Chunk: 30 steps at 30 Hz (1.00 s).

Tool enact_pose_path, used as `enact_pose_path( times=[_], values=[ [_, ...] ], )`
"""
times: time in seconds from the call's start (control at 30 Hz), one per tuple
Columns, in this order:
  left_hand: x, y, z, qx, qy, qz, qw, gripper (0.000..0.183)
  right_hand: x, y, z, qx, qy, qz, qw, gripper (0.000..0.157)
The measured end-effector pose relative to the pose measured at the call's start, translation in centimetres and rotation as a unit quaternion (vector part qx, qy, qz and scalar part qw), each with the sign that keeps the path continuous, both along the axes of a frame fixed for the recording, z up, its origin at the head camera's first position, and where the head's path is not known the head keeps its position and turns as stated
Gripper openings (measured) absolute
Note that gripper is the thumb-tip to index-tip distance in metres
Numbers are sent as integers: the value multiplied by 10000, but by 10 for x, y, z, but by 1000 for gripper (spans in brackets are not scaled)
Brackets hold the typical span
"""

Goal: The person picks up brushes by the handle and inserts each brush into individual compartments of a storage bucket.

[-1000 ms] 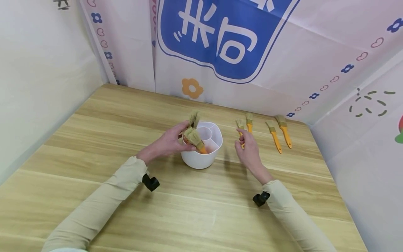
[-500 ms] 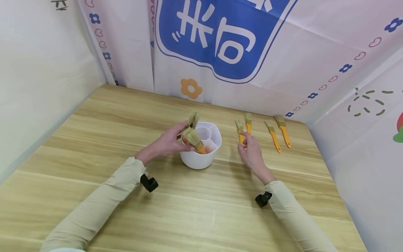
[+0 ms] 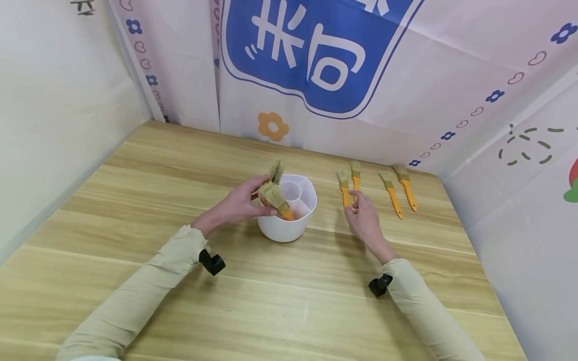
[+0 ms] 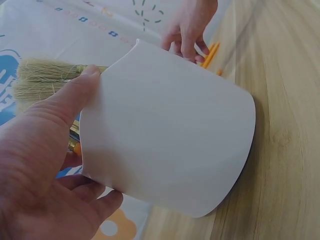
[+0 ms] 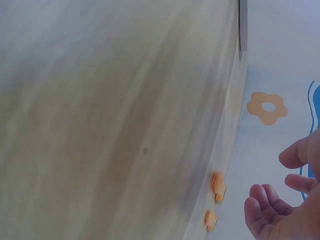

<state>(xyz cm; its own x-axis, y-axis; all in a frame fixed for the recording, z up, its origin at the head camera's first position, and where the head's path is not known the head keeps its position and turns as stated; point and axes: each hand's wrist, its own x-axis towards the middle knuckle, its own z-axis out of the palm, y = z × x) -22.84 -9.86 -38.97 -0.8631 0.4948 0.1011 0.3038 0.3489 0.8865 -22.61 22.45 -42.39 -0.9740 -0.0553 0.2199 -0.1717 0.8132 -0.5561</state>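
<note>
My left hand (image 3: 239,203) grips the rim of a white divided container (image 3: 285,233) at its left side. In the left wrist view, the thumb lies at the rim and the other fingers lie along the wall (image 4: 170,130). Flat paintbrushes (image 3: 273,194) stand in the container, tan bristles up, leaning over the rim. My right hand (image 3: 367,220) is by the handle end of an orange-handled paintbrush (image 3: 344,193) on the table. Its thumb and fingers stand apart in the right wrist view, with nothing between them. A second paintbrush (image 3: 355,175) lies just beyond, its handle partly hidden.
Two more orange-handled paintbrushes (image 3: 394,198) lie farther right on the wooden table (image 3: 271,301). A printed white sheet (image 3: 388,130) hangs behind the table's back edge. The container has a round middle cup (image 3: 291,190) with dividers around it.
My right hand has moved slightly right and toward me, from the upper part of the nearest paintbrush down to its handle end. The left hand and container stay in place.
</note>
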Motion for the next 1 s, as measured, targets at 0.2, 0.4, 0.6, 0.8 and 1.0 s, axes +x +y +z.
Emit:
enact_pose_path(
  times=[0.2,0.4,0.6,0.8,1.0],
  values=[
    [-2,-3,0,-85,-95,-11,9999,90,-7,2,-1,176,-156,-74,9997,44],
    [-4,-3,-1,-8,7,-131,9999,87,-19,4,-3,243,-187,-58,9995,44],
    [-4,-2,-2,44,89,-218,9997,87,-28,5,-6,365,-341,-107,9987,44],
    [-3,-3,-1,19,131,-215,9997,86,-35,6,-8,463,-463,-127,9978,44],
    [-3,-3,0,58,63,-216,9997,85,-44,5,-9,656,-620,-86,9959,46]
  ],
)
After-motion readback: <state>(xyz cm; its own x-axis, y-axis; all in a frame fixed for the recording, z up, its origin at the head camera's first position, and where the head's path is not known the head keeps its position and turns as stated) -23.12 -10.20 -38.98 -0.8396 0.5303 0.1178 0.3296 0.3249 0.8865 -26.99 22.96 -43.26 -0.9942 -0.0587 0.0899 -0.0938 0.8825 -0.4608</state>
